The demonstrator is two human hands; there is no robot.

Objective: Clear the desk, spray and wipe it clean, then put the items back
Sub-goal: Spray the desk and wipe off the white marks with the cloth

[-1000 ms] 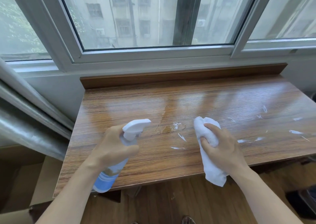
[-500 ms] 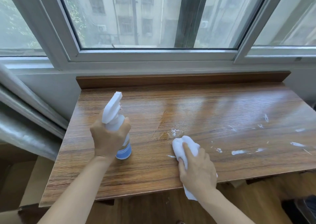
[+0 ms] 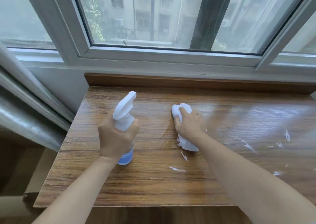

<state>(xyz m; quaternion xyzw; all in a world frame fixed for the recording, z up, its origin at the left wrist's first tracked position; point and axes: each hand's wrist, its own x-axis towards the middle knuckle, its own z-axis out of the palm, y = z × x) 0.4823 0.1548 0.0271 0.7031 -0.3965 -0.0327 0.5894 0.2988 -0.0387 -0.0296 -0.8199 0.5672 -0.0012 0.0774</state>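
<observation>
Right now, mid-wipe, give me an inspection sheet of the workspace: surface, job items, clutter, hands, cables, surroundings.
Surface: wooden desk, glossy sheen on the right part; white streaks on the right and near the front.
Job's things: spray bottle upright on the desk, nozzle pointing away toward the window; white cloth bunched on the desk.
Clutter: nothing seen on the desk.
Hands: left hand grips the bottle; right hand presses on and holds the cloth.
Cables: nothing seen.
Surroundings: window behind the desk, buildings outside; cardboard at the lower left.
</observation>
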